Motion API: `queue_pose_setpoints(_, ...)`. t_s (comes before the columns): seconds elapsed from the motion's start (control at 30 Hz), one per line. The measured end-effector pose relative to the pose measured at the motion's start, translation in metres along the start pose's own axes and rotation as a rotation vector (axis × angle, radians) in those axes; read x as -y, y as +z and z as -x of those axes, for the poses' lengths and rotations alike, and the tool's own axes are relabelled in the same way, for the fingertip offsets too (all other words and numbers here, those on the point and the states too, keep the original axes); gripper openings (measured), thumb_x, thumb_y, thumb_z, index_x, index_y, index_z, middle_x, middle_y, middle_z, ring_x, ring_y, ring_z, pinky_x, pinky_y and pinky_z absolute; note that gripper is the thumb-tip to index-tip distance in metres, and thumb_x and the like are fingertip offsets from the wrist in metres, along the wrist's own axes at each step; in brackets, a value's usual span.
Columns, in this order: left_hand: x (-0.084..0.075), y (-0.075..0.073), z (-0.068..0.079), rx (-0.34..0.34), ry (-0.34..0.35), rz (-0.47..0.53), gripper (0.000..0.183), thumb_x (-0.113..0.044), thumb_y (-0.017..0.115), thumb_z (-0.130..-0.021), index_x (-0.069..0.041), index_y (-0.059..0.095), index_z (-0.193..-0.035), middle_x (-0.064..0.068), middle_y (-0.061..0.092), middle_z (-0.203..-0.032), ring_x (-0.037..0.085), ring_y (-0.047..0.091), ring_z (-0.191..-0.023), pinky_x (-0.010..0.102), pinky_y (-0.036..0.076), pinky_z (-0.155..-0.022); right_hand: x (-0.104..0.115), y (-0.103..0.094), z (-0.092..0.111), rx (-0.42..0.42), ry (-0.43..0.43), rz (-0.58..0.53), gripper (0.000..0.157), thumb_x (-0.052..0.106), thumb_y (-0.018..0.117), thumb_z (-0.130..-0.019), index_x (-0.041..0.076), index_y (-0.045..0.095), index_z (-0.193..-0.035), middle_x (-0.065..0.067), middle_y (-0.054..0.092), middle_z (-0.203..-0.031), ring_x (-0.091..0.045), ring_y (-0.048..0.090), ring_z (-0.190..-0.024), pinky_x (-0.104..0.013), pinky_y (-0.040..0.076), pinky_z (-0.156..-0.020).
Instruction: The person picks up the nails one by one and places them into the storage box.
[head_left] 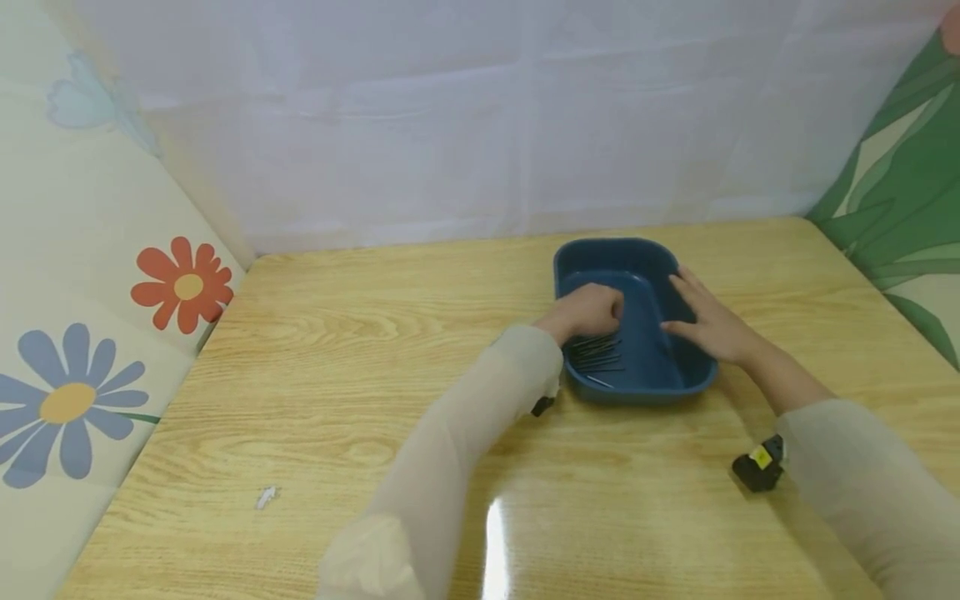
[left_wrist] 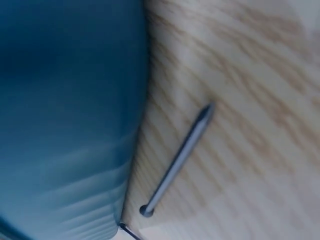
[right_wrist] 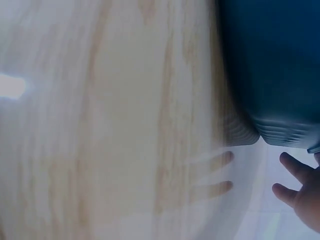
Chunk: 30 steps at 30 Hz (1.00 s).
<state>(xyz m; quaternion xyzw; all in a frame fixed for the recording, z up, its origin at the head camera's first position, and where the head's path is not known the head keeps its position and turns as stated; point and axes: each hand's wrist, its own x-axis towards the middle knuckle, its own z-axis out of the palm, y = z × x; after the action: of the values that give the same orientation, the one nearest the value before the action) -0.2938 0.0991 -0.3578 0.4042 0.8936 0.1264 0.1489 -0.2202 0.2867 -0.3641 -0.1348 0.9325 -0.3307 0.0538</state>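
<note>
My left hand [head_left: 592, 308] reaches over the left wall of a dark blue bin [head_left: 637, 392], its fingers curled above several thin dark nails [head_left: 596, 358] lying in the bin. I cannot tell whether the hand holds anything, since its fingertips are hidden. Fingers spread, my right hand [head_left: 708, 325] rests at the bin's right rim, thumb reaching inside. In the left wrist view, a steel nail [left_wrist: 177, 162] lies on the table beside the bin's wall. Part of another nail [left_wrist: 129, 231] shows at the lower edge.
The wood-grain table [head_left: 337, 333] carries a small white torn patch [head_left: 266, 497] at the front left. Behind it hangs a white cloth [head_left: 412, 150]. A black wrist camera [head_left: 761, 467] sits under the right sleeve.
</note>
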Motion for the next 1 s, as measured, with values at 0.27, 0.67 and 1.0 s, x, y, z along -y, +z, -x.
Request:
queue_pose_setpoints(0.27,0.003,-0.003,0.003,-0.086,0.047,0.254,0.012,-0.017,0.052,-0.086,-0.011,0.058,-0.095,-0.004,0.057,-0.093,0.007,0.052,-0.087,0.016,0.041,-0.071,-0.002,-0.002,-0.001,0.02,0.026,0.031,0.074,0.018,0.049,-0.088,-0.005,-0.003,-0.134,-0.02,-0.018,-0.138,-0.037,-0.014,-0.124,-0.06,0.004,-0.094)
queue_pose_setpoints(0.67,0.011,-0.013,0.016,-0.163,0.034,0.522,0.02,-0.017,0.052,-0.087,-0.007,0.056,-0.103,-0.003,0.056,-0.089,0.007,0.055,-0.074,0.016,0.044,-0.062,-0.005,-0.001,-0.001,-0.01,0.0,0.03,0.075,0.026,0.048,-0.087,-0.003,-0.002,-0.135,-0.017,-0.017,-0.139,-0.034,-0.013,-0.125,-0.059,0.002,-0.094)
queue_pose_setpoints(1.0,0.032,-0.02,0.033,-0.239,0.036,0.612,0.018,-0.014,0.049,-0.088,-0.003,0.054,-0.102,0.003,0.056,-0.087,0.01,0.055,-0.074,0.019,0.046,-0.063,-0.001,-0.004,0.002,0.014,0.005,0.054,0.076,0.02,0.051,-0.087,-0.006,-0.002,-0.134,-0.02,-0.017,-0.138,-0.039,-0.012,-0.124,-0.06,0.003,-0.093)
